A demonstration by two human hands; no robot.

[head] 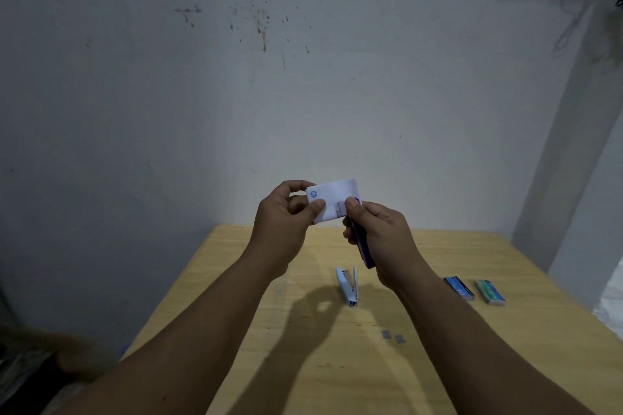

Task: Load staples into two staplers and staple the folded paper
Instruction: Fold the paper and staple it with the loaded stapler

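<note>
1. The left hand (pixel 286 216) holds the folded paper (pixel 333 199) in the air above the far edge of the worktop (pixel 236 296); its thumb and fingers pinch the left end of the paper, near the small blue logo.
2. The right hand (pixel 381 236) is wrapped around the purple stapler (pixel 365 251), and the stapler's mouth sits over the lower edge of the paper, just right of the middle.
3. To do this step well, I think the paper should go deep enough into the mouth, so that the staple catches all the layers and not only the rim.
4. The left hand should keep the paper flat and steady while the right hand presses firmly, in one short squeeze.
5. The left thumb (pixel 317 204) is near the stapler's mouth, so it is better to keep it apart.
6. The light blue stapler (pixel 349 285) lies on the worktop with its top opened, so it seems not yet closed for use.
7. Two staple boxes (pixel 458 287) lie at the right, and two small staple pieces (pixel 392 335) lie nearer to the person.
</note>
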